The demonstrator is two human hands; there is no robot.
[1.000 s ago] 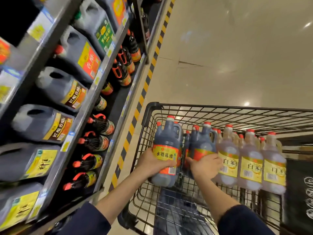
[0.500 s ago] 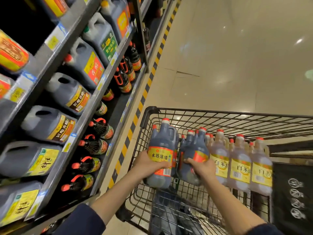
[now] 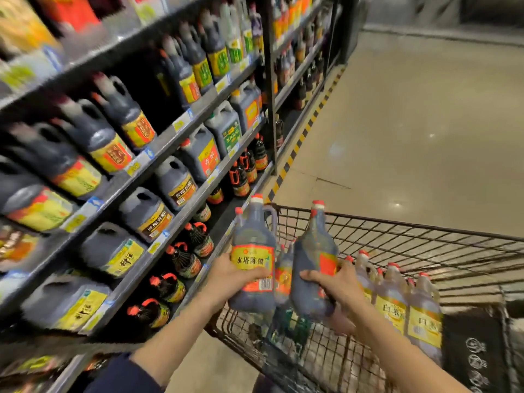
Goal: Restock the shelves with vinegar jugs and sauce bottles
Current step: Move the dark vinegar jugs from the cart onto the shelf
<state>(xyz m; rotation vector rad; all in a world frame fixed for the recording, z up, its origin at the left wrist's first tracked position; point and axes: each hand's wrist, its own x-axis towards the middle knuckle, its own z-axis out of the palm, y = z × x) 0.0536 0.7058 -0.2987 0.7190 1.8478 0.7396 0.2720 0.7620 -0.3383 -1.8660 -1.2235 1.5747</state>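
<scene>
Here the left hand (image 3: pixel 236 276) grips a dark bottle (image 3: pixel 252 239) low on its body, fingers curled across the bottom of its yellow label. The right hand (image 3: pixel 338 285) grips a second bottle (image 3: pixel 310 259) of the same dark kind, fingers wrapped round its side below a red patch of label. Both have red caps and are held close side by side, the left one upright with its loop handle turned toward the cart, the right one leaning a little. Their caps stand higher than the rim of the wire cart (image 3: pixel 425 226), over the cart's left side. Between them, lower down, a third dark bottle (image 3: pixel 283 275) shows inside the cart. Further right along the cart's near edge, a row of pale bottles (image 3: pixel 392 293) with red caps and yellow labels stands upright. A black panel (image 3: pixel 476 344) with white symbols fills the cart's near right corner. Left of the cart rise the shelves (image 3: pixel 184 211). Big dark jugs (image 3: pixel 141 211) with handles and yellow or orange labels line the middle boards, and small bottles (image 3: pixel 184 259) with red caps sit in rows on the lowest board, just beside the cart's left edge. Price tags (image 3: pixel 158 241) dot the shelf fronts. A yellow-and-black stripe (image 3: pixel 307 129) runs on the floor (image 3: pixel 411 123) along the foot of the shelves. A dark sleeve (image 3: pixel 124 375) covers the left arm at the bottom edge.
</scene>
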